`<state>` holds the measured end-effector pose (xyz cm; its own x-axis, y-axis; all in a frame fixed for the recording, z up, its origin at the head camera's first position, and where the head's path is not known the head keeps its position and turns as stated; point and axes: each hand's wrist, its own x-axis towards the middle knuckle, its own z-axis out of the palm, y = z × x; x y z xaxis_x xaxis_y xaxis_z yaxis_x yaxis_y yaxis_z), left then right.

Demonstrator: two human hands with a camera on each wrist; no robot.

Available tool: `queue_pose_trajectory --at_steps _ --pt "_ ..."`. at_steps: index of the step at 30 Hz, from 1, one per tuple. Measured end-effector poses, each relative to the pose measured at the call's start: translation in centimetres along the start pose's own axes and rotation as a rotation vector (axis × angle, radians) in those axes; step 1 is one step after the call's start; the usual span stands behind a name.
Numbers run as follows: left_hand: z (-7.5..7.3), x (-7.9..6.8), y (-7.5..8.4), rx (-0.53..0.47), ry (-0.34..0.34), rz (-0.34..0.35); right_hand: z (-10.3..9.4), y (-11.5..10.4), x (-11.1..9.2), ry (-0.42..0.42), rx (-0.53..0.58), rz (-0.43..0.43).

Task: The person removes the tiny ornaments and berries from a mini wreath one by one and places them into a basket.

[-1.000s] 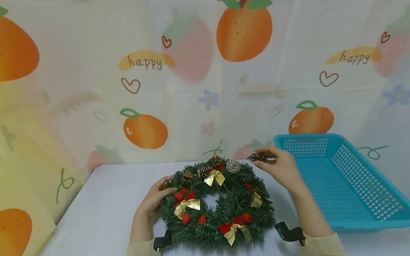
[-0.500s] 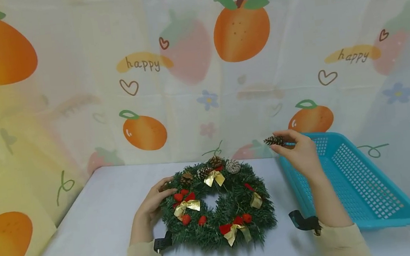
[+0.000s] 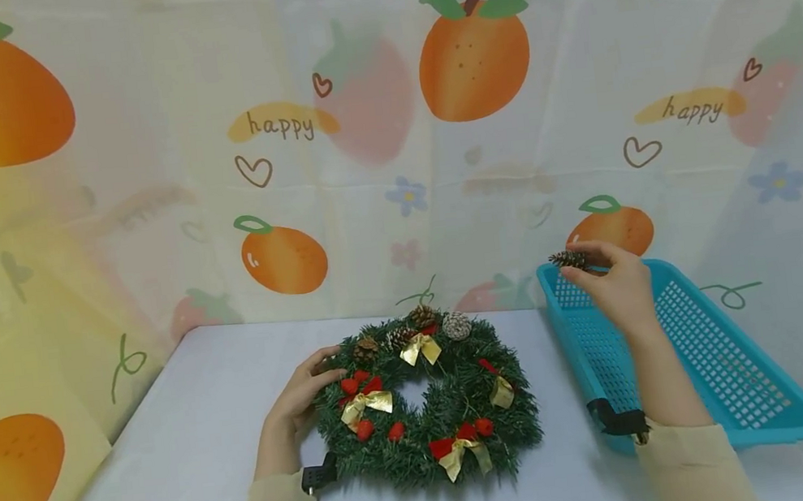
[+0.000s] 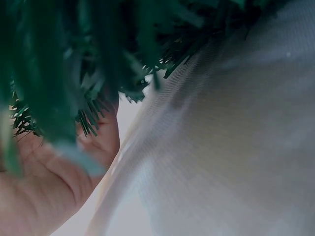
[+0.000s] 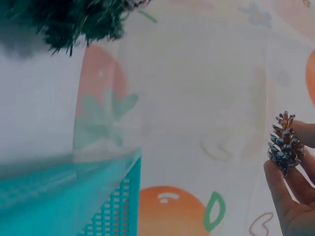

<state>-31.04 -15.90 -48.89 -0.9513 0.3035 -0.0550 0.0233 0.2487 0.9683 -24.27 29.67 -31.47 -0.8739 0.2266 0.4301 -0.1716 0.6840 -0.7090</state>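
A green wreath (image 3: pixel 408 452) lies on the white-covered table, dressed with gold bows, red berries and several pine cones along its far side. Its left edge is gripped by my left hand (image 3: pixel 304 390); in the left wrist view the palm (image 4: pixel 59 182) shows beneath green needles, the fingertips hidden. To the right, my right hand (image 3: pixel 620 286) pinches a small pine cone (image 3: pixel 568 259) with pale-tipped scales, raised over the back left corner of the blue basket (image 3: pixel 773 433). Thumb and fingers hold this cone (image 5: pixel 284 147) in the right wrist view.
The blue perforated basket stands at the table's right side, beneath my right forearm. A fruit-printed curtain (image 3: pixel 371 237) hangs right behind the table and continues down the left side. White cloth (image 3: pixel 193 436) stretches left of the wreath.
My right hand has carried the pine cone right and up, away from the wreath's right side to above the basket. My left hand and the wreath have stayed put.
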Motion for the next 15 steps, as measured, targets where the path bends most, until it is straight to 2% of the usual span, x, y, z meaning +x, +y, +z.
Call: queue_pose_trajectory --at_steps 15 --pt "0.1 0.0 -0.1 -0.052 0.002 -0.019 -2.0 2.7 0.9 0.004 -0.082 0.074"
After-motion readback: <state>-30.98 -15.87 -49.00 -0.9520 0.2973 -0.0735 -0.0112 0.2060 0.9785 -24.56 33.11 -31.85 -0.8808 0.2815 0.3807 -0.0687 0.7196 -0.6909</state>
